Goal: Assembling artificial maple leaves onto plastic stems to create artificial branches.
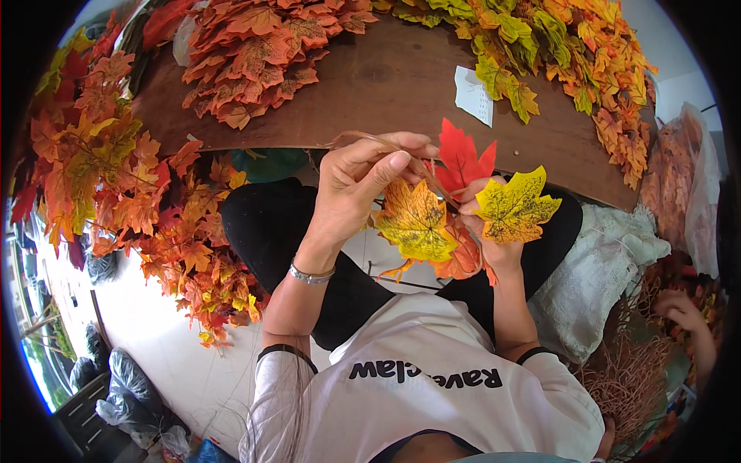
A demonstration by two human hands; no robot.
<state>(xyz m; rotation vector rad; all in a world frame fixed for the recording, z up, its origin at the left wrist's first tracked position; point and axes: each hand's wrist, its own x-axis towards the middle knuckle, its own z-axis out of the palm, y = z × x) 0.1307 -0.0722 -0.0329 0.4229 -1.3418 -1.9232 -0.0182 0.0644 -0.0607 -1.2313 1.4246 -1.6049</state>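
Observation:
My left hand (347, 181) is closed, pinching a thin brown artificial stem (361, 136) between thumb and fingers. The stem runs across to my right hand (500, 245), whose fingers are closed round it among the leaves. Several cloth maple leaves cluster there: a red leaf (463, 160) points up, a yellow leaf (519, 205) lies over my right fingers, and a yellow-orange leaf (417, 224) hangs between the hands. Orange leaves show beneath, partly covered. How the leaves join the stem is hidden by my fingers.
The brown table (394, 85) carries a pile of orange-red leaves (258, 58), yellow-green leaves (505, 77) and a paper slip (473, 96). Leaf garlands (100, 162) hang at left. A white sack (598, 270), brown stems (629, 386) and another person's hand (679, 310) are at right.

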